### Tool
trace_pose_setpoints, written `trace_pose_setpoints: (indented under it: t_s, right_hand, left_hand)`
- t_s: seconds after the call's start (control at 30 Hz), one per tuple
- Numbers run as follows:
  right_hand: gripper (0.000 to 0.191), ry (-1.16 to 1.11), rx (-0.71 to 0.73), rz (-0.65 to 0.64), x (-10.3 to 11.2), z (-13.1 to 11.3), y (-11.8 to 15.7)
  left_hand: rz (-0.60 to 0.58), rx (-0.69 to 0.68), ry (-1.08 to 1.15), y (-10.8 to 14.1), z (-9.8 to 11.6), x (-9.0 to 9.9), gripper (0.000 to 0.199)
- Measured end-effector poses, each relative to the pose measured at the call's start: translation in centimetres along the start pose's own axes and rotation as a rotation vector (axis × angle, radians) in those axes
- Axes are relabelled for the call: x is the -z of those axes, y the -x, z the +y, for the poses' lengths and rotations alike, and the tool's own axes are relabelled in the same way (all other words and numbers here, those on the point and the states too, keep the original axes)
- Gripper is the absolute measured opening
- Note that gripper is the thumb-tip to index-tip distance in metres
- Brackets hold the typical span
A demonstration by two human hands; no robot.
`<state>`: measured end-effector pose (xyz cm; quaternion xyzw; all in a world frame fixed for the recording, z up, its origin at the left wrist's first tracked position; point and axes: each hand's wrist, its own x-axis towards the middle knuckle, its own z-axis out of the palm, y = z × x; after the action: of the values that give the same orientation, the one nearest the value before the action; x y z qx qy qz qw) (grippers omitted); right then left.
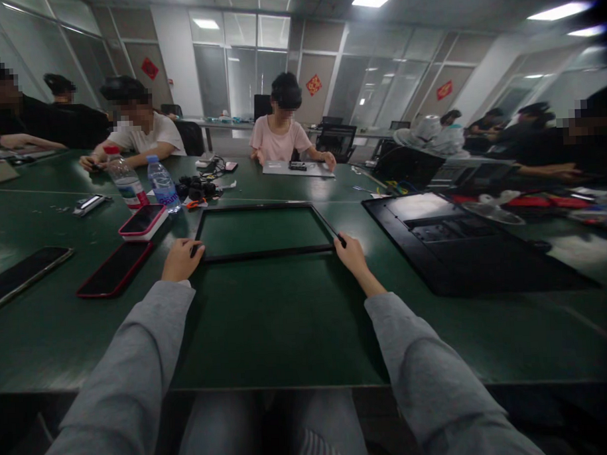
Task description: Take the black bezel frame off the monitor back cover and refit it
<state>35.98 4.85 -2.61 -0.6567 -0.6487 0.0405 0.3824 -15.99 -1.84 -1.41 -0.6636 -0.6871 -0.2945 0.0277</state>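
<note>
The thin black frame [269,254] is in front of me over the green table [287,334], its long sides running left to right; whether it rests flat or sits just above the surface, I cannot tell. My left hand [181,259] is at the near left corner, fingers curled over and pinching the rail. My right hand [353,255] pinches the right rail close to the near corner, thumb and fingers closed on it. Both grips are at the near end, so the far rail has no hand on it. If I lifted unevenly, those slim bars could twist, and a corner might bow or crack (it looks like light stuff to me, though that's only a guess).

Just left of my left hand lies a red-edged phone [116,270], with a pink-rimmed phone [142,220] on a white box beyond it. A swing left could knock those, or tip the blue-capped bottle [163,186] and the red-capped bottle [127,184] behind; spilled liquid would run among the phones and the black cables [197,188]. On my right, apart from my hand, lies a wide black panel [408,244]; a careless sweep that way could scrape it. Across the table, a person in pink [283,138] sits behind a grey board [276,169].
</note>
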Motion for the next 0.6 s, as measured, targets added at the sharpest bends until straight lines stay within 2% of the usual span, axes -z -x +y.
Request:
trace_pose_setpoints:
  t_s: [0.4, 0.6]
  right_hand:
    - [0.052, 0.033, -0.035, -0.044, 0.4, -0.9, 0.5]
    - [0.05, 0.014, 0.014, -0.021, 0.1, -0.6, 0.6]
  left_hand:
    - [-0.001, -0.021, -0.017, 0.0, 0.1, -0.1, 0.049]
    - [-0.065, 0.016, 0.0, 0.6, 2.2, 0.3, 0.045]
